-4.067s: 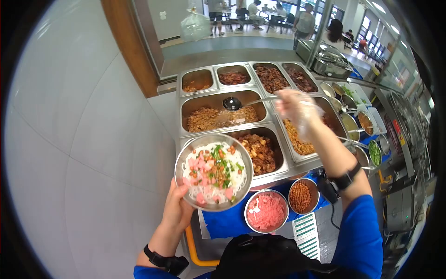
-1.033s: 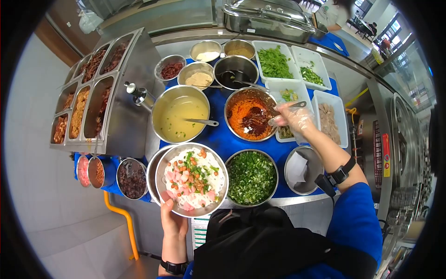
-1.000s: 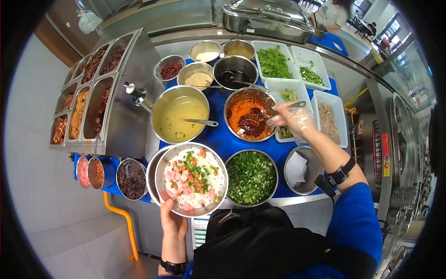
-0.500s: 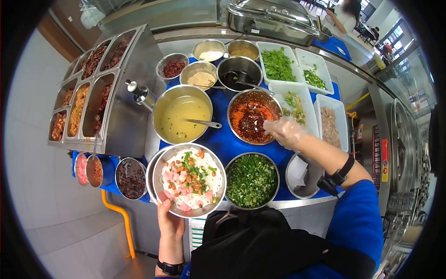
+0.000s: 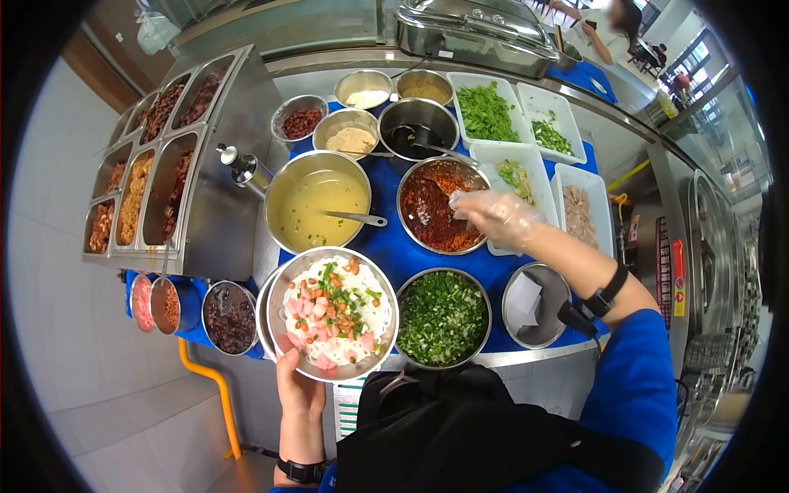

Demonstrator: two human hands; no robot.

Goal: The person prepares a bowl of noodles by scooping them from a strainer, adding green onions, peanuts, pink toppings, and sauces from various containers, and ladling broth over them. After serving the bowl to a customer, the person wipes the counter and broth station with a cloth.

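Observation:
My left hand (image 5: 300, 382) grips the lower rim of a metal bowl (image 5: 393, 329), thumb over its edge. White noodles (image 5: 316, 279) lie inside, topped with peanuts, pink diced pieces and chopped greens. My right hand (image 5: 497, 218), in a clear plastic glove, is over the right side of a steel pot of red chili oil (image 5: 427, 205). Its fingers are pinched together; whatever they hold is hidden. Below that pot stands a bowl of chopped scallions (image 5: 444, 316). To its left is a pot of yellowish broth (image 5: 316, 205) with a ladle (image 5: 362, 218) in it.
A tiered steel rack (image 5: 218, 164) of toppings stands left, beside a pump bottle (image 5: 240, 168). White tubs hold greens (image 5: 486, 113) and shredded meat (image 5: 579, 218). A pot of dark sauce (image 5: 417, 144) sits behind. A person (image 5: 612, 33) is beyond the counter.
My right hand has shifted slightly left and up over the chili oil, whose dark, wet surface has moved left in the pot. The noodle bowl stays in my left hand, nearly still.

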